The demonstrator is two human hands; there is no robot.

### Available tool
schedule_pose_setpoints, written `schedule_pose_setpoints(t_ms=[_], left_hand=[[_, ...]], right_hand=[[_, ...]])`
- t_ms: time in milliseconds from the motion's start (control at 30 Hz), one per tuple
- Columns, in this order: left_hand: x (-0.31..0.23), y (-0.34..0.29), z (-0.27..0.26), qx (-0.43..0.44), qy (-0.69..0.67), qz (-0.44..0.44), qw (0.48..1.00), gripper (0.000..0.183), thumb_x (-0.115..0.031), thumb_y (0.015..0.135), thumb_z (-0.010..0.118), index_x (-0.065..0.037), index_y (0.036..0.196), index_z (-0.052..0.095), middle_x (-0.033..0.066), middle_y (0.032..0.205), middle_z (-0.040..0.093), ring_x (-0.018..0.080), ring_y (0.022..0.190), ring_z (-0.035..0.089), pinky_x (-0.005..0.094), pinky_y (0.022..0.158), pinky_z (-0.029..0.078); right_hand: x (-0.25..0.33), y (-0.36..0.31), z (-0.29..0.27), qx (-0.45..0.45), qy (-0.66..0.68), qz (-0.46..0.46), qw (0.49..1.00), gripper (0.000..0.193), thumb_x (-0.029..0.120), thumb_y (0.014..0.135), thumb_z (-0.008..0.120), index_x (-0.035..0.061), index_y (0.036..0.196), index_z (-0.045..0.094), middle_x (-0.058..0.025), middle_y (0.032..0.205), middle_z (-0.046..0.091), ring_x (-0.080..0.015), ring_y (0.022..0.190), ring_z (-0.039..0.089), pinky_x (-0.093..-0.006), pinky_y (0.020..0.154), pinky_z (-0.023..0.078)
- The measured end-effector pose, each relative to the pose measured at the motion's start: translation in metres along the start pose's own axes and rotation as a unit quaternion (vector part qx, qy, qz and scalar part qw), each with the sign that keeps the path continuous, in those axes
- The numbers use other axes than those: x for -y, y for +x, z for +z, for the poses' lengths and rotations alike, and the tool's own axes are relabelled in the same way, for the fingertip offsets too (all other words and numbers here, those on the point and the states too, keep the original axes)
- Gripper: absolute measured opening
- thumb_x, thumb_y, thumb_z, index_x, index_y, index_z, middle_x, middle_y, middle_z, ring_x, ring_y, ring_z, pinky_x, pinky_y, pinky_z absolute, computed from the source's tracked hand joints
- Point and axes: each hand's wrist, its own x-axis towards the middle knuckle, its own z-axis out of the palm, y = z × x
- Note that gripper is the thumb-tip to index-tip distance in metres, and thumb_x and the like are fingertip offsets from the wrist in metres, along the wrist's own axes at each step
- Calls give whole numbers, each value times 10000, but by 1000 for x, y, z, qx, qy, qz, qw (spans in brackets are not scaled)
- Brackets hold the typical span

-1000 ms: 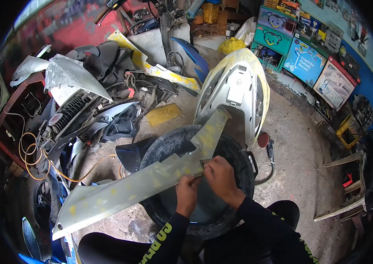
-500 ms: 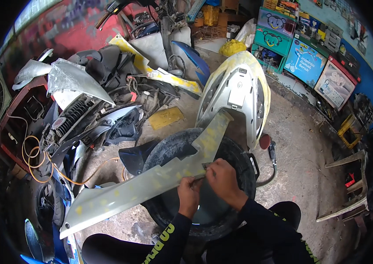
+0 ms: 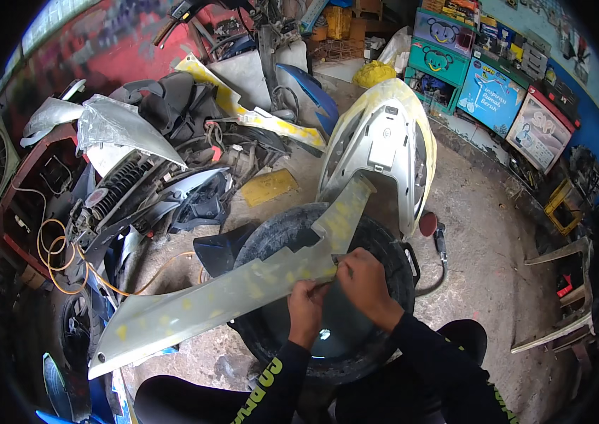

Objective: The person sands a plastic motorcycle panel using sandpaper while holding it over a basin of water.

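A long fairing panel (image 3: 204, 304), pale grey-green with yellow patches, lies slantwise over a round black tub (image 3: 268, 237) with water (image 3: 345, 336) in its bottom. My left hand (image 3: 305, 311) is closed on the panel's near edge, thumb on top. Just right of it, my right hand (image 3: 365, 286) is closed with its fingertips against the panel. A small dark piece (image 3: 340, 258), which looks like folded sandpaper, sticks out from those fingers; most of it is hidden.
Beyond the tub stands a silver and yellow fairing (image 3: 420, 152). A round red-faced tool (image 3: 428, 225) with a hose lies to the tub's right. Motorcycle parts (image 3: 165, 169) crowd the left, near an orange hose (image 3: 140, 292). A wooden frame (image 3: 554, 336) stands at the right.
The panel's left end has dipped slightly toward me. My right hand has shifted a little to the right, still against the panel; my left hand keeps its hold.
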Motion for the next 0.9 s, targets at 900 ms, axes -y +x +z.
schedule_pose_setpoints(t_ms=[900], left_hand=[[-15, 11, -24, 30, 39, -26, 998, 135, -99, 926, 521, 12, 964, 588, 99, 1050, 598, 228, 1037, 601, 418, 973, 499]], right_hand=[[36, -5, 0, -52, 107, -115, 986, 106, 36, 826, 635, -5, 896, 704, -156, 897, 658, -342, 868, 657, -420, 744, 533]])
